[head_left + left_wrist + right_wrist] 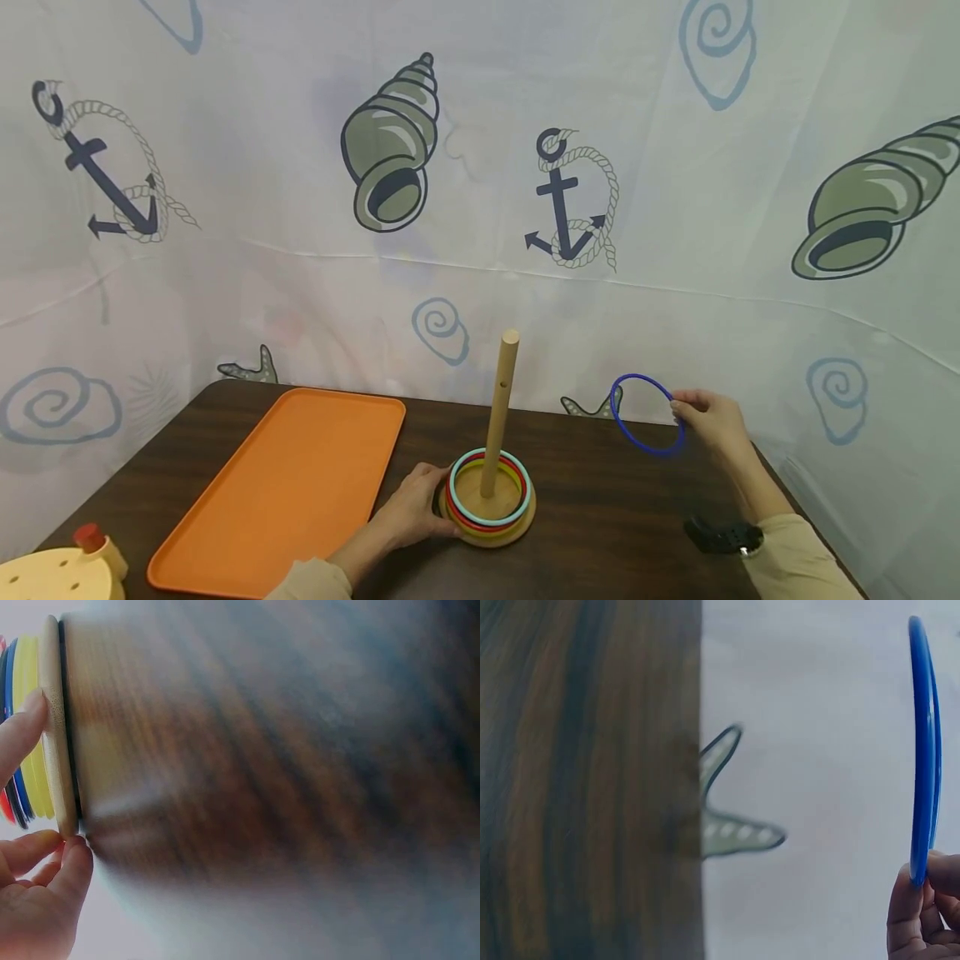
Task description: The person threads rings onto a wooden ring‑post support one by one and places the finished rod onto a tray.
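A wooden ring-toss stand has a round base point(491, 542) and an upright peg point(502, 400). Stacked around the peg are a light blue ring point(528, 490) on top, with red and yellow rings below it. My left hand point(412, 507) grips the base's left side. In the left wrist view, fingertips and thumb of the left hand point(45, 889) hold the wooden base's edge point(57, 735), beside blue, black and yellow rings. Over the table's right side, my right hand point(712, 423) pinches a blue ring point(660, 452), held up apart from the stand. The right wrist view shows this blue ring point(923, 750) edge-on.
An orange tray point(288, 492) lies left of the stand on the dark wooden table point(592, 508). A pale yellow board with holes and a red-topped peg point(63, 575) sits at the near left corner. A patterned cloth point(480, 183) hangs behind the table.
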`<state>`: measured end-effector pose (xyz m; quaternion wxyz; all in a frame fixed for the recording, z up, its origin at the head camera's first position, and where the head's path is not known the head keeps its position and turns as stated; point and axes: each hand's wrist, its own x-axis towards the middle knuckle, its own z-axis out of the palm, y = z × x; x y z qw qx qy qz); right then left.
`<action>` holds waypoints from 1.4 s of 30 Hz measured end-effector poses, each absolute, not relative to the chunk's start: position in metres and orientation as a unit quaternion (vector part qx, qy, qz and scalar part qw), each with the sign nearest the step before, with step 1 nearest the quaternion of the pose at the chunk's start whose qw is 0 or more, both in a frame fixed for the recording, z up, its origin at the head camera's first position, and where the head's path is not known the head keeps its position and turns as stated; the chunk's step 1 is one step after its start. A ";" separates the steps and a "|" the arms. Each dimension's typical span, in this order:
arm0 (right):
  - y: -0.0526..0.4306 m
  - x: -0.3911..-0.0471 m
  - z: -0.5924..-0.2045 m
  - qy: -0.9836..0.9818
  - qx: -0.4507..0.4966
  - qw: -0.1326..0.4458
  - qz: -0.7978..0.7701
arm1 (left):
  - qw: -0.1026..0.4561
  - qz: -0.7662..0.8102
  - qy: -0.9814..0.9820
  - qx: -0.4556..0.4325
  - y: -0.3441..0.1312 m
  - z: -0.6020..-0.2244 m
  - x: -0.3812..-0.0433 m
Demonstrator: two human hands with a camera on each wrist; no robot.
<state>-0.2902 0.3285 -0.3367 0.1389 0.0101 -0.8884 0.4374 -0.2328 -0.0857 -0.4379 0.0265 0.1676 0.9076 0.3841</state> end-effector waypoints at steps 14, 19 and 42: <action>0.268 -0.281 -0.281 -0.794 0.094 0.122 0.588 | 0.023 0.384 0.907 0.171 -0.085 -0.440 -0.234; 0.245 -0.277 -0.266 -0.772 0.127 0.119 0.611 | 0.020 0.383 0.907 0.172 -0.085 -0.440 -0.233; 0.159 -0.282 -0.262 -0.774 0.154 0.067 0.611 | 0.020 0.388 0.905 0.171 -0.086 -0.443 -0.235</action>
